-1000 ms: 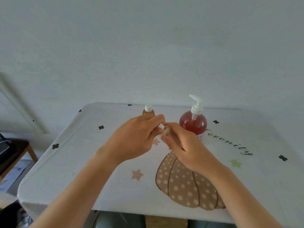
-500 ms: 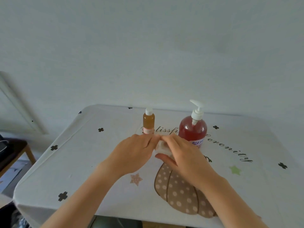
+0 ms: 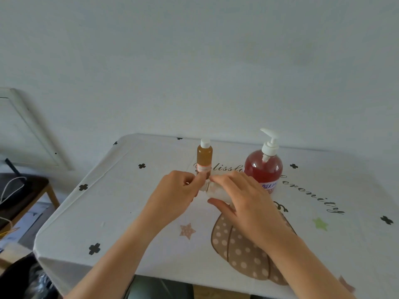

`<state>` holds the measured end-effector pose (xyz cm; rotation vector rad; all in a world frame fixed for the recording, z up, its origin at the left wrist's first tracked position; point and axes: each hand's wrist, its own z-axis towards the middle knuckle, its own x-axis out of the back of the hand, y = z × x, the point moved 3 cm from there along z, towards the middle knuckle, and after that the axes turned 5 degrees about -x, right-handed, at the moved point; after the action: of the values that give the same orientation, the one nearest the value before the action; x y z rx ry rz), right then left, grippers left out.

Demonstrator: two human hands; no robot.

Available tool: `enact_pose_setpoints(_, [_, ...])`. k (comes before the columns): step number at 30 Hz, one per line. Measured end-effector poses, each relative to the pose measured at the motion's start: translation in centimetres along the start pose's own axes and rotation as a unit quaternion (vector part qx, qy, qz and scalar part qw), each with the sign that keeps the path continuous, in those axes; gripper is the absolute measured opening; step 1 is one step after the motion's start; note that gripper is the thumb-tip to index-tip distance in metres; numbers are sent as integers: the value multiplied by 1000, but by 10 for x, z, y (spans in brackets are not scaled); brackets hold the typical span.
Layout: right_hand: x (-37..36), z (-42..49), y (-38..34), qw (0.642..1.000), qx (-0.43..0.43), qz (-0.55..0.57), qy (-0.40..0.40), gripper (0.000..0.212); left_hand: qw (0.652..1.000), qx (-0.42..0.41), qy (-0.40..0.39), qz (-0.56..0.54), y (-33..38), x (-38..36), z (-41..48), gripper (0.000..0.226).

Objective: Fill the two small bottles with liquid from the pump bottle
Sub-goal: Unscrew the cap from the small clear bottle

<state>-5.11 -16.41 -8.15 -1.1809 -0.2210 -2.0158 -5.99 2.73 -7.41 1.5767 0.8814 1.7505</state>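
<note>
Clear small bottle (image 3: 214, 192) lies tilted on its side low over the tabletop (image 3: 121, 201), centre. Your right hand (image 3: 248, 203) curls around its body; your left hand (image 3: 174, 197) pinches its neck end. Cap hidden, cannot tell. Amber small bottle (image 3: 204, 158) stands upright just behind. Pump bottle (image 3: 263, 167), red liquid, stands behind your right hand.

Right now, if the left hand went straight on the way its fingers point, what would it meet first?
The small clear bottle that the right hand holds: the left hand pinches at its neck end. Behind that, the amber bottle seems next, though depth is unclear.
</note>
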Motion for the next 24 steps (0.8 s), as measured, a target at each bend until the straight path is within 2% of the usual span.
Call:
enact_pose_setpoints(3, [1, -1, 1, 998, 26, -45, 34, 43, 999, 42, -4, -33, -2, -2, 1, 62])
enact_pose_setpoints(5, [3, -1, 2, 998, 14, -29, 45, 43, 997, 63, 9, -41, -6, 4, 4, 60])
enact_pose_setpoints(7, [6, -2, 4, 998, -22, 44, 51, 43, 997, 57, 42, 31, -13, 17, 7, 60])
enact_pose_setpoints(9, [7, -1, 9, 985, -81, 142, 47, 42, 985, 53, 69, 152, -19, 28, 8, 51])
enact_pose_setpoints(11, [8, 0, 15, 963, -141, 227, 36, 41, 966, 55, 54, 247, -23, 32, 8, 41])
enact_pose_setpoints(14, [9, 1, 16, 946, -164, 279, 39, 37, 951, 56, 17, 302, -30, 26, 10, 41])
enact_pose_setpoints(16, [8, 0, 15, 939, -166, 299, 38, 33, 948, 26, 53, 313, -27, 26, 5, 42])
enact_pose_setpoints(19, [7, -1, 18, 927, -176, 329, 38, 32, 958, -91, 119, 244, -13, 25, -9, 34])
enact_pose_setpoints(21, [10, 0, 17, 917, -177, 355, 37, 29, 963, -161, 60, 207, -3, 15, -19, 42])
enact_pose_setpoints(23, [13, 2, 12, 907, -175, 383, 25, 27, 966, -191, -12, 176, 5, -2, -25, 64])
enact_pose_setpoints(24, [13, 3, 9, 902, -172, 396, 12, 27, 966, -200, -23, 165, 8, -11, -27, 69])
